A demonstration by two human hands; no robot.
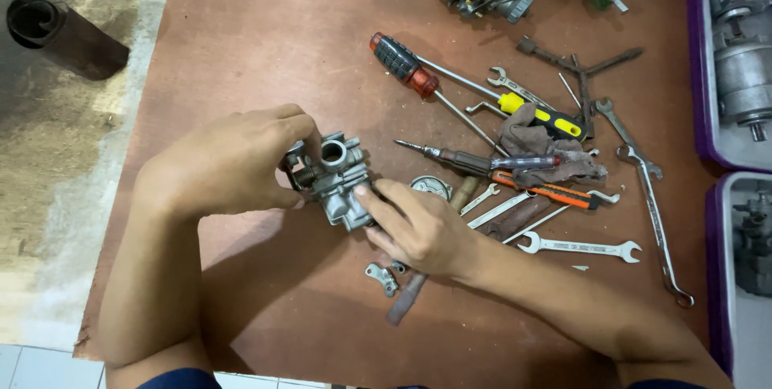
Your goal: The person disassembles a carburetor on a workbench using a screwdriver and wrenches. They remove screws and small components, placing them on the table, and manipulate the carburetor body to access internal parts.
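Both forearms reach up from the lower edge of the view onto a reddish-brown board bench (241, 27), meeting over a small grey cast-metal carburettor (338, 180) held just above its middle. The left hand (229, 164) is curled around the carburettor's left side, fingers over the top by the round open bore, holding it firmly. The right hand (414, 228) presses its thumb and fingers against the lower right corner of the body, closed on it as well. Just below the right hand lie a small bent metal bracket (382, 276) and a dull brown rod (406, 296). To the right, well apart, is a spread of tools: a screwdriver with a black and red handle (402, 63), a yellow and black handled screwdriver (539, 114), a dirty rag (547, 144) and 1 silver open-ended spanner (579, 248). Judged from this grip, the work goes best with the left hand keeping the body steady and level while the right hand works, so that loose small parts drop onto the bench nearby.
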